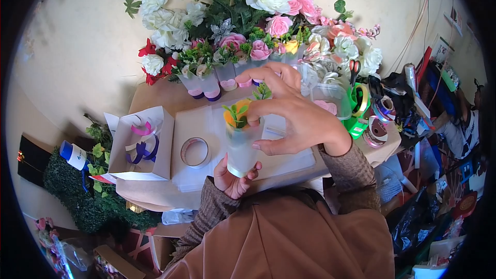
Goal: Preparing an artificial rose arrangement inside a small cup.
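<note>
A small posy in a frosted, translucent wrapper (pixel 237 150) stands upright before me, with an orange flower (pixel 229 118) and green leaves at its top. My left hand (pixel 233 180) is closed around the wrapper's lower end. Above and to its right arches my right hand (pixel 299 119), fingers spread. Its index fingertip is at the flower and its thumb beside the wrapper's side; I cannot tell how firmly they touch. A green sprig (pixel 262 91) shows just behind the right fingers; what it belongs to is hidden. Under the posy lie translucent wrapping sheets (pixel 191 132).
At the left stands an open white box (pixel 138 163) with purple and pink ribbon. A tape roll (pixel 195 152) lies beside it. Finished posies (pixel 209 82) and artificial flowers line the back. Right are a clear container (pixel 330 95), a green tape dispenser (pixel 357 111) and scissors (pixel 354 67).
</note>
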Available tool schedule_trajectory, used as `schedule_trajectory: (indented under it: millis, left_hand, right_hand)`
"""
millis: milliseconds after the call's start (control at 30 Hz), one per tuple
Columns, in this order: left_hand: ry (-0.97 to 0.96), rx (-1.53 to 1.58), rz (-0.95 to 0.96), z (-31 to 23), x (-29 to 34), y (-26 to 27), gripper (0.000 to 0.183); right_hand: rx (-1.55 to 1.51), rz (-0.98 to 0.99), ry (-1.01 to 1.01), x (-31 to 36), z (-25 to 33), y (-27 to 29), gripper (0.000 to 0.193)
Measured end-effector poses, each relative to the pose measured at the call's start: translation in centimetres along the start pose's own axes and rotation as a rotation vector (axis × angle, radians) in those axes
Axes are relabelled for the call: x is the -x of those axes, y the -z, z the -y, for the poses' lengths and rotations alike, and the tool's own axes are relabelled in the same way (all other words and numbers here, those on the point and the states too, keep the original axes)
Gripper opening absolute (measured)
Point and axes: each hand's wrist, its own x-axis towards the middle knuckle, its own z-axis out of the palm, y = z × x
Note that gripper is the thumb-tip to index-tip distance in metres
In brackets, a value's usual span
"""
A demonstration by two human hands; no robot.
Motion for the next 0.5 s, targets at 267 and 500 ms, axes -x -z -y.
schedule_trajectory:
  millis: [267, 500]
  left_hand:
    - [0.051, -0.027, 0.013, -0.3, 0.0, 0.5, 0.063]
    - [0.002, -0.022, 0.034, 0.0, -0.2, -0.3, 0.065]
  right_hand:
    - [-0.067, 0.081, -0.034, -0.6, -0.1, 0.9, 0.024]
    - [0.035, 0.029, 0.103, -0.6, -0.1, 1.2, 0.019]
